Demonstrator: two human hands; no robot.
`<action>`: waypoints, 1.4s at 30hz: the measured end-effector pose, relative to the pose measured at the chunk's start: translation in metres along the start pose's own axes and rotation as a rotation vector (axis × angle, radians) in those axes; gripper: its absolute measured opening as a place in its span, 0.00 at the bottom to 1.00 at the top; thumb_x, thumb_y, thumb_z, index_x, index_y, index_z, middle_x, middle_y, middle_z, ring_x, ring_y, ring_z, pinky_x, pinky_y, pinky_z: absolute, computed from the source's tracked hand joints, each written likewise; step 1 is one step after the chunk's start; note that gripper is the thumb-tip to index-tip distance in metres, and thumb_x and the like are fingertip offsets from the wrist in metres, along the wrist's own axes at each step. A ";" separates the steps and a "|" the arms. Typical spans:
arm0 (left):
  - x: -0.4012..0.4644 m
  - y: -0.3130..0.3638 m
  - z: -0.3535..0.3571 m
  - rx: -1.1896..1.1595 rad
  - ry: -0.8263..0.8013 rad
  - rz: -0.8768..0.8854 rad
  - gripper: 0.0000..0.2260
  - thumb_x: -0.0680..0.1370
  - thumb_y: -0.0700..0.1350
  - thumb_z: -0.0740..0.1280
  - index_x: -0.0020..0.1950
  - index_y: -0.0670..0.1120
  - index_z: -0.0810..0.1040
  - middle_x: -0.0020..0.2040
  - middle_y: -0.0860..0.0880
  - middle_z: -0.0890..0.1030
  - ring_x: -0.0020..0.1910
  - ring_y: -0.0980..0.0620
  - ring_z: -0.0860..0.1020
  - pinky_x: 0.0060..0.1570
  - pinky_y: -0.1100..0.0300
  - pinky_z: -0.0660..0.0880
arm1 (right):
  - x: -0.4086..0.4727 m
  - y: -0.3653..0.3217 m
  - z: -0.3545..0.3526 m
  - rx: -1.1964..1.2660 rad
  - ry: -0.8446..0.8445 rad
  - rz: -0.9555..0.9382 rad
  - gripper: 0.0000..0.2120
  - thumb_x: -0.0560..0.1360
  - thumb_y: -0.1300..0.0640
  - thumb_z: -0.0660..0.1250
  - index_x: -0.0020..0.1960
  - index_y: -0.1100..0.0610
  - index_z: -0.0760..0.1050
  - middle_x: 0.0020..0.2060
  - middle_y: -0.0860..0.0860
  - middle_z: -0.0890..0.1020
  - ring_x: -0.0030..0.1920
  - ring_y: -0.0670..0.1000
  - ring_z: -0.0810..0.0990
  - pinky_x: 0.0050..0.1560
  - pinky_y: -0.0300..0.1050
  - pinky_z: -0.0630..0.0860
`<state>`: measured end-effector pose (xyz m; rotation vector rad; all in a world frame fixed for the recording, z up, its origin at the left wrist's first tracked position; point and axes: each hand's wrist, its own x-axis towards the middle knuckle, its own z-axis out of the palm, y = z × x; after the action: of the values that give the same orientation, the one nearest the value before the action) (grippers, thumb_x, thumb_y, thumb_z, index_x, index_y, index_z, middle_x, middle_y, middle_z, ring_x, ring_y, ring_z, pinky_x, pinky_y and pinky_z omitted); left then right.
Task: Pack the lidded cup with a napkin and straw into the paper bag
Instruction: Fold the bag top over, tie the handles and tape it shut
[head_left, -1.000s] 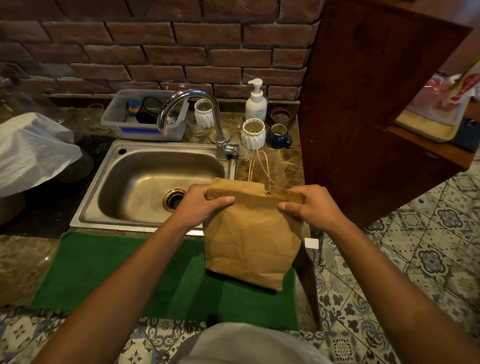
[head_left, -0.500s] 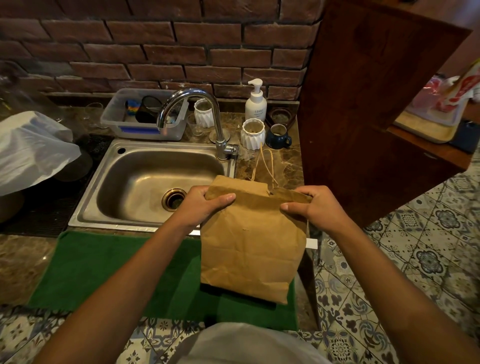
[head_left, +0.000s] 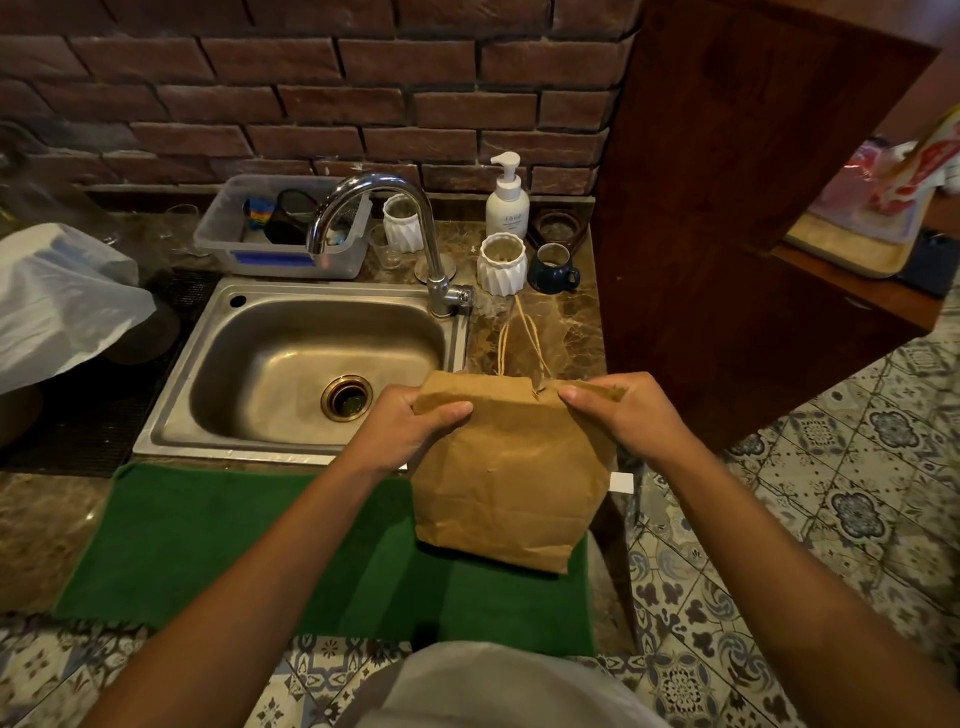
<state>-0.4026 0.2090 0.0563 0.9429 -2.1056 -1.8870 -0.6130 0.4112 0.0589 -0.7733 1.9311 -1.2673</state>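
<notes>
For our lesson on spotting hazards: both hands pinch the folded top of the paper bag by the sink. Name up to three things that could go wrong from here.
1. The paper bag is gripped only at its folded top by the left hand and right hand; the paper could tear there.
2. It seems to sit near the counter edge on the green mat, so it might tip towards the floor.
3. The sink is close; a wet rim could soften the paper.

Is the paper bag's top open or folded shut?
Folded shut: the paper bag's top edge is creased flat, pinched by the left hand and right hand.
</notes>
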 end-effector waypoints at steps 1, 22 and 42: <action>-0.002 -0.001 0.001 -0.006 0.005 0.000 0.03 0.77 0.43 0.73 0.44 0.47 0.85 0.38 0.55 0.87 0.39 0.59 0.85 0.38 0.67 0.79 | 0.000 0.000 0.001 -0.007 0.001 0.008 0.13 0.74 0.46 0.74 0.48 0.55 0.88 0.42 0.53 0.89 0.46 0.54 0.88 0.49 0.59 0.83; -0.041 0.014 -0.030 0.102 -0.295 -0.249 0.15 0.81 0.59 0.61 0.51 0.51 0.81 0.34 0.36 0.84 0.28 0.43 0.82 0.31 0.56 0.78 | -0.029 -0.007 0.014 -0.286 0.218 -0.393 0.14 0.73 0.42 0.72 0.47 0.51 0.87 0.42 0.48 0.76 0.50 0.51 0.74 0.48 0.46 0.72; -0.043 -0.014 0.012 -0.335 0.151 -0.142 0.10 0.82 0.47 0.65 0.58 0.44 0.81 0.47 0.39 0.88 0.46 0.41 0.87 0.42 0.53 0.86 | -0.062 0.010 0.003 -0.110 0.114 0.129 0.41 0.64 0.39 0.77 0.75 0.45 0.69 0.33 0.50 0.82 0.31 0.48 0.76 0.32 0.43 0.74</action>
<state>-0.3699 0.2427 0.0531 1.1354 -1.6101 -2.0754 -0.5754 0.4614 0.0628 -0.6307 2.1216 -1.1575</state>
